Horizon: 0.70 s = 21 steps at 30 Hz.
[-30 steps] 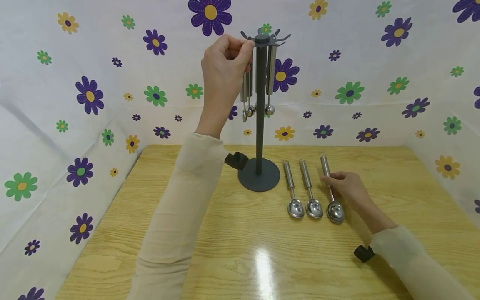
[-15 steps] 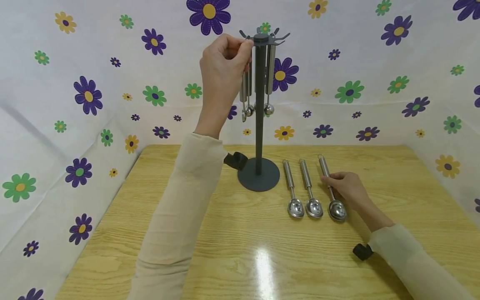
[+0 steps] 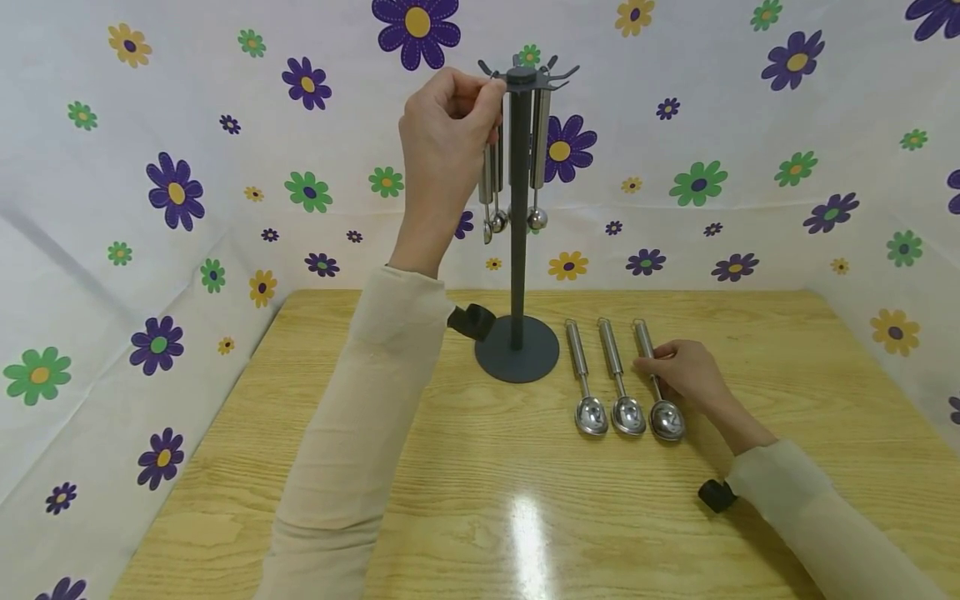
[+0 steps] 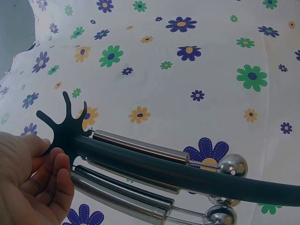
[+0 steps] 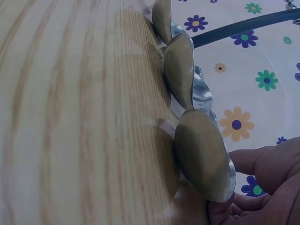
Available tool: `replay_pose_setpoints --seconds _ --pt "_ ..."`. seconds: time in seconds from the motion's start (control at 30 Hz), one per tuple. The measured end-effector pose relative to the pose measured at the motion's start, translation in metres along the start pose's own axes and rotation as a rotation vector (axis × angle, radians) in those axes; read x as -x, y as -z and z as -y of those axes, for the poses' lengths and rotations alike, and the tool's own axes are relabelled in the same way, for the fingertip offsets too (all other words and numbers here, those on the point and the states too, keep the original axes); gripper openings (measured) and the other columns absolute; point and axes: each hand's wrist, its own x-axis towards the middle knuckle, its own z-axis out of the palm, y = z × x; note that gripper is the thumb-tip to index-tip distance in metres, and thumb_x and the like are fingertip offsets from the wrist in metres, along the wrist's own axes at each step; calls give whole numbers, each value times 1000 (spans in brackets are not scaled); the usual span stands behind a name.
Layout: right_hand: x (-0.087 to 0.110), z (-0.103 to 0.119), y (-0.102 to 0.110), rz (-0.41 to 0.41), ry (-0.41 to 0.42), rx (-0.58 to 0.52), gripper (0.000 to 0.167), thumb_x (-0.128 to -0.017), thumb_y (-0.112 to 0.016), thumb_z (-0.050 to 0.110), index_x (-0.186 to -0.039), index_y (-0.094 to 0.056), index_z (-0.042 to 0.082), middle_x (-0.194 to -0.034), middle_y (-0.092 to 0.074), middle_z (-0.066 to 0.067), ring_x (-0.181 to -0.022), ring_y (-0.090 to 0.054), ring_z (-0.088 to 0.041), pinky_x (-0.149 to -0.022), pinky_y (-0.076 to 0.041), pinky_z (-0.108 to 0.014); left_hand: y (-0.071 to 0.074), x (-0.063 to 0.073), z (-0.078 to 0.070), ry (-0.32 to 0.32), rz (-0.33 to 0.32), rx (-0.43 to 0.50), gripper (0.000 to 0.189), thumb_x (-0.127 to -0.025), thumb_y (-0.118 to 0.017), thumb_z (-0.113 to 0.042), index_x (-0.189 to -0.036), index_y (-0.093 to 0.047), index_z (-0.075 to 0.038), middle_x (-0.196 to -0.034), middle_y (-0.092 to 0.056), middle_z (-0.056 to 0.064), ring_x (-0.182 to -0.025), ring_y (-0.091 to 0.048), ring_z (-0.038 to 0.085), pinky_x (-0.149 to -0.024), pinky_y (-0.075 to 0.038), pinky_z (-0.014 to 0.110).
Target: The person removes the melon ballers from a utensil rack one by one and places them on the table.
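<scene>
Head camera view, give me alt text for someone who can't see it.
A person's left hand holds a dark stand at its top, where metal utensils hang, while the right hand holds a metal scoop beside two similar scoops lying on a wooden table. A flower-patterned backdrop stands behind.

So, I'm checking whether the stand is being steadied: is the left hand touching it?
Touching: the left wrist view shows the left hand pinching the stand at its top.

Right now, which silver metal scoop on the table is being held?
The head view's rightmost silver metal scoop: the right hand holds it; the other two lie untouched.
</scene>
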Motion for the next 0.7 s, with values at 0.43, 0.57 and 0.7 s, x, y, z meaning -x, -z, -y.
replay_pose_setpoints --seconds 0.43,0.57,0.7 --pt "1 0 -3 -21 17 47 52 -96 -74 29 -119 -63 -16 -84 -68 -12 -70 -57 -16 -55 -48 -26 0 0 -1 7 -3 -1 16 -103 -65 -12 -107 -70 3 -82 -65 3 -72 -59 14 -70 -52 24" --pt "2 0 -3 -33 11 52 54 -96 -75 31 -120 -62 -16 -90 -69 -17 -73 -59 -18 -57 -50 -26 0 0 -1 9 -4 -2 16 -103 -66 -13 -107 -70 3 -82 -65 3 -73 -60 14 -71 -52 24" --pt "3 1 -4 -39 9 56 55 -96 -75 32 -121 -62 -16 -94 -70 -20 -75 -61 -19 -59 -51 -27 0 0 -1 10 -4 -5 17 -103 -66 -13 -107 -70 3 -82 -65 3 -73 -60 14 -71 -53 24"
